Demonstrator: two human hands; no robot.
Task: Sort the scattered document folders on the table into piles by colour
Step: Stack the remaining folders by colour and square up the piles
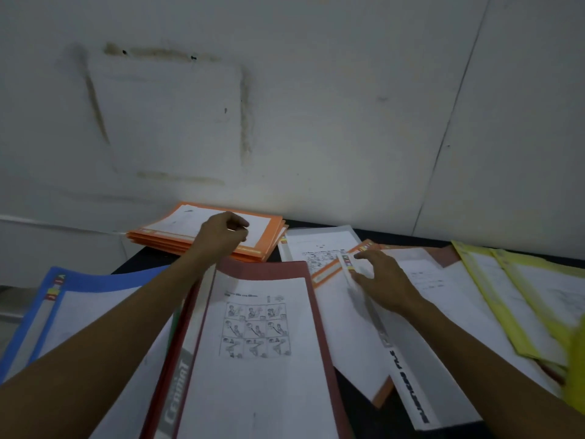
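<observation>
- Head view, worktop: a black worktop (359,416) is standing against a grey-white wall (316,122) and is carrying plastic document folders with white printed sheets inside.
- Orange pile: a stack of orange plastic folders (264,247) is lying at the far edge, left of centre, close to the wall, with its edges roughly squared.
- Left hand (221,232): it is reaching over the orange stack, wrist bent, with its fingers curled down toward the top sheet. Cannot tell whether it is pinching anything or only touching.
- Right hand (383,280): it is lying flat with its fingers spread and straight, pressing on a white folder with a grey spine and black lettering (427,375). It is gripping nothing.
- Hands: they are well apart, left far and right nearer.
- The white grey-spined folder is lying slantwise across a single orange folder (383,396), whose label strip is showing just left of the right hand's fingers.
- A dark red folder (262,266) holding a sheet of small line drawings is lying in the near centre, under the left forearm.
- A blue folder (95,277) is lying at the near left, partly under the red one.
- A clear, whitish folder (319,239) is lying at the far centre, just beside the orange stack.
- Two yellow folders (538,264) are overlapping at the right edge.
</observation>
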